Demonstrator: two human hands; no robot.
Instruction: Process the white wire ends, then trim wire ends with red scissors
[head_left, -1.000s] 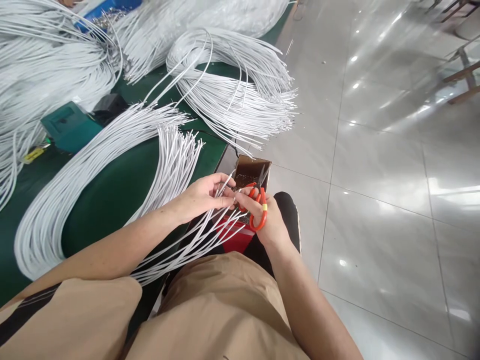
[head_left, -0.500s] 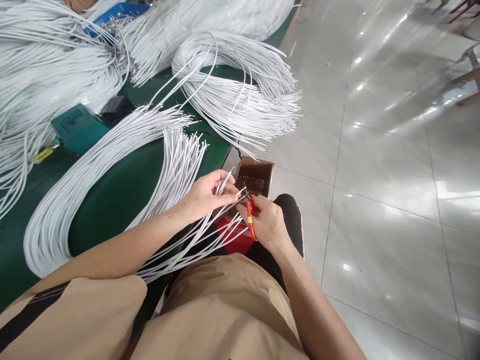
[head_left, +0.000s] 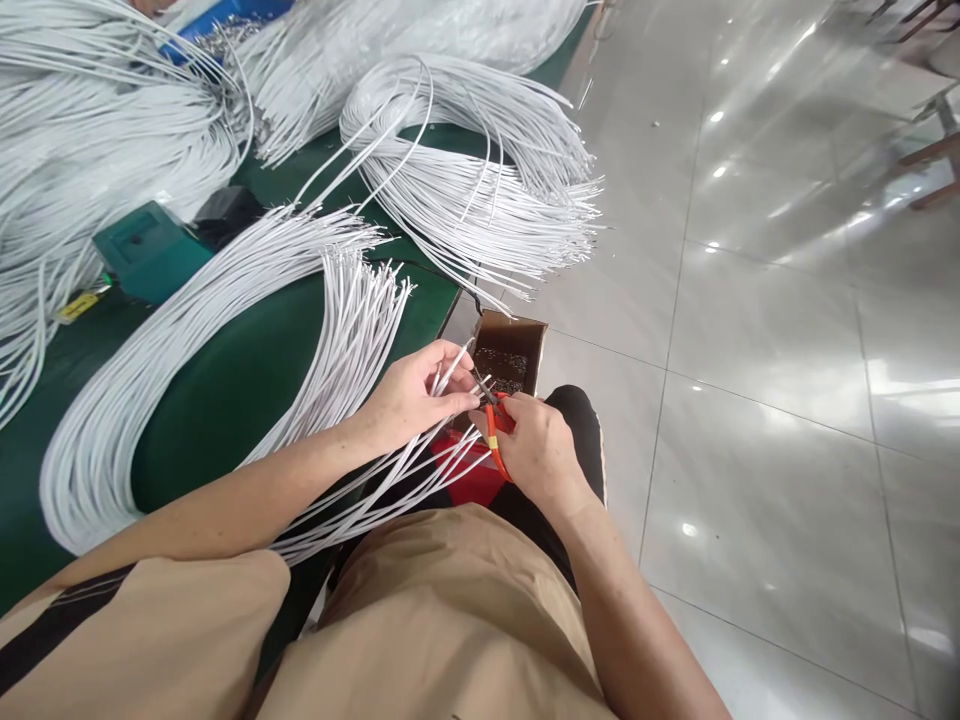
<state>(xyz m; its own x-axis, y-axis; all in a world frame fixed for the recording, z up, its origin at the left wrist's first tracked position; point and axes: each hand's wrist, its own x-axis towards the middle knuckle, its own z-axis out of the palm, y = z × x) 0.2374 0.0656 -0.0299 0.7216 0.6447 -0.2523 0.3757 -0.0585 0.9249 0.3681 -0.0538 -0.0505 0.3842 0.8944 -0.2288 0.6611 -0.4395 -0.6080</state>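
My left hand (head_left: 420, 390) is closed on several white cables (head_left: 448, 368), their ends poking out past the thumb and fingers. In my right hand (head_left: 536, 440) is a pair of scissors with orange-red handles (head_left: 495, 445). The dark blades meet the cable ends just beside my left fingertips; whether they touch a cable I cannot tell. More loose white cables (head_left: 405, 490) trail across my lap below both hands. A large looped bundle of white cables (head_left: 97, 440) lies on the table to the left, its cut ends near my left forearm.
A cardboard box (head_left: 510, 335) with small dark bits inside stands below the hands. On the green table (head_left: 217, 370) are a second cable bundle (head_left: 465, 190), a teal device (head_left: 154, 250), a blue tray (head_left: 225, 22) of small metal parts and more cable heaps. Tiled floor (head_left: 765, 400) lies to the right.
The scissors have turned, their blades now pointing more up and left toward the left fingertips. My right hand has shifted slightly; my left hand keeps its hold on the cables.
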